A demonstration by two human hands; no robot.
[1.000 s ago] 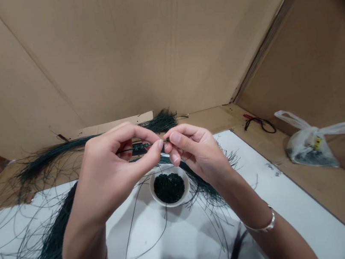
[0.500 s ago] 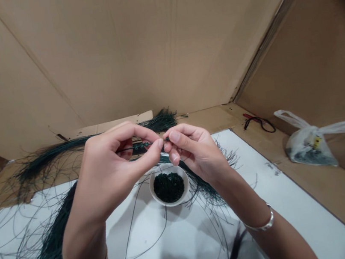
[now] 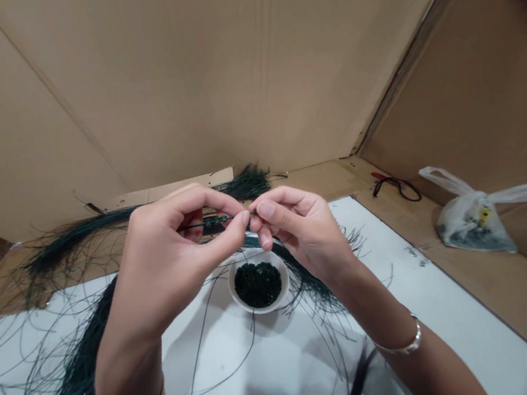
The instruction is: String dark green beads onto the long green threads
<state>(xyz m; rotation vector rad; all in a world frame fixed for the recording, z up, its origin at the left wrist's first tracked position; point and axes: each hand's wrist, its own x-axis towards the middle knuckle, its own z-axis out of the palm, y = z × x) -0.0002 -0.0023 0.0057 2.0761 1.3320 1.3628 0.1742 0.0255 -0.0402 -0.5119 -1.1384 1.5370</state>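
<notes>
A thin dark cord with a few small green beads on it runs level between my two hands. My left hand pinches it between thumb and forefinger, the beaded part showing inside the curl of its fingers. Close against those fingertips, my right hand is closed in a pinch at the cord's right end. Whether a loose bead is also in that pinch is hidden. Just below both hands stands a white bowl heaped with tiny dark green pieces that look like beads.
Bundles of dark green strands lie on the left and at the back, loose ends spreading over the white board. Cardboard walls rise behind. On the right are a tied plastic bag and a dark looped cable.
Almost nothing differs. The right hand and forearm have shifted very slightly; both hands keep the same pinch on the cord.
</notes>
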